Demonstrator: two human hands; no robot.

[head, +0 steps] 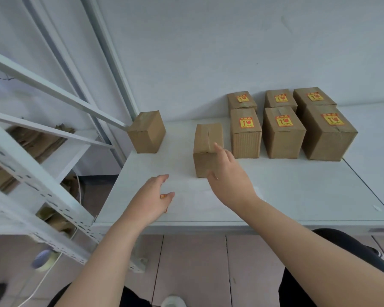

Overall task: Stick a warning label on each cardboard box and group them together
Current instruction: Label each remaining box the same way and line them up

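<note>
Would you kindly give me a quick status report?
Right hand on middle box; left hand holding label. Six boxes labelled, grouped; two bare. Nothing in the way.

We see six brown cardboard boxes (284, 131) grouped in two rows at the back right, each topped with a yellow-and-red warning label (283, 121). Two unlabelled boxes stand apart: one (207, 156) centre, another (146, 131) further left.
</note>
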